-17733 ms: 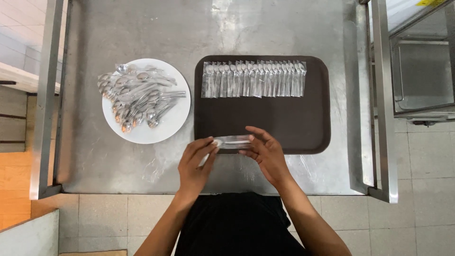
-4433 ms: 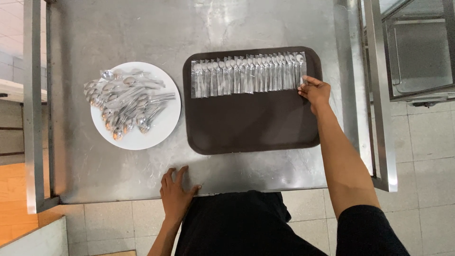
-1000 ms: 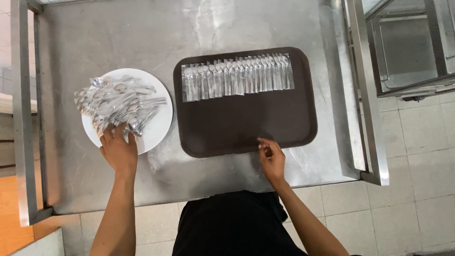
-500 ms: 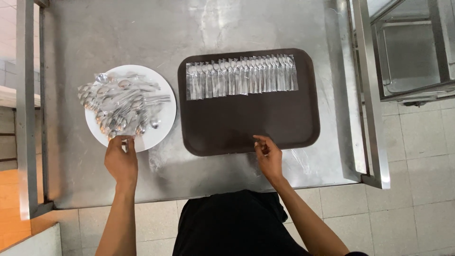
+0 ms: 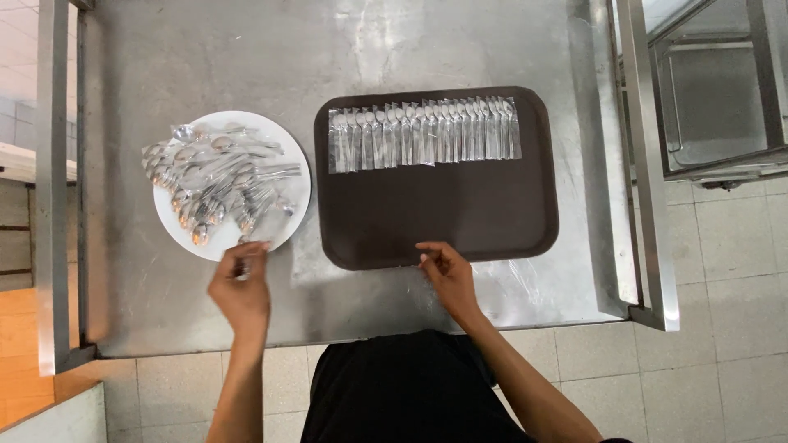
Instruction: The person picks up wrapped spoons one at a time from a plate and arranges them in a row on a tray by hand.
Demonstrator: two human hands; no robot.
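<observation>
While the person's dark-clothed body fills the bottom centre of the frame, both forearms reach up over the near edge of the steel desk [image 5: 460, 49]. The left hand [image 5: 240, 289], lower left of centre, has its fingertips pinched narrow at the near rim of the white plate [image 5: 297, 215]; whether it already holds a spoon from the heap I cannot tell, as the fingers blur there. The right hand [image 5: 447, 275] sits at the near rim of the dark brown tray [image 5: 435, 213], its fingers loosely curled on a clear empty wrapper [image 5: 353, 275] that lies flat on the desk and runs left toward the plate.

Higher up, the pile of loose spoons [image 5: 217, 184] lies tangled on the plate. A pull on one handle could drag its neighbours over the rim and onto the desk, or tip the plate, since the hand works at its very edge. The wrapper is thin and slippery, so it may slide away or crumple under a light grip.

Farthest, along the top of the tray, the row of wrapped spoons [image 5: 423, 135] overlaps closely; a knock to the tray could fan it apart.
</observation>
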